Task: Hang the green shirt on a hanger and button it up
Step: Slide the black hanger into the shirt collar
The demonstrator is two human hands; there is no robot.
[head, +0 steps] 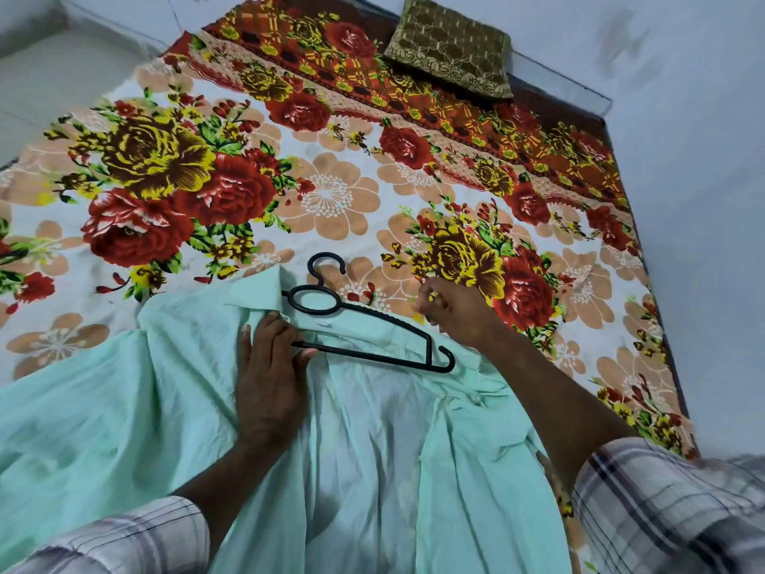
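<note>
**Hanger Half In, Buttons Still to Come**

The left hand (271,374) lay flat on the shirt (364,449) just below the collar (252,292), fingers fairly straight, its tips touching the lower bar of the hanger (372,337) and seemingly pinning it against the cloth. The right hand (453,314) was curled at the shirt's right shoulder, fingers bunched as though pinching the fabric edge there, though what exactly it gripped could not be made out. Both forearms came from checked sleeves (662,503).

The black hanger rested on the open shirt at the neck, its hook (325,267) pointing away over the bed (331,192). Its left end seemed to run under the left hand, while the right arm and its notch lay bare on top of the cloth. The pale green shirt was spread front-open across the near part of the flowered bedsheet, a brown pillow (451,49) well apart at the far end.

The step in hand looked to be fitting the hanger into the shoulders. Next, the right shoulder would likely need lifting over the hanger's exposed end, with the collar squared around the hook, before the fronts could be drawn together for buttoning.
</note>
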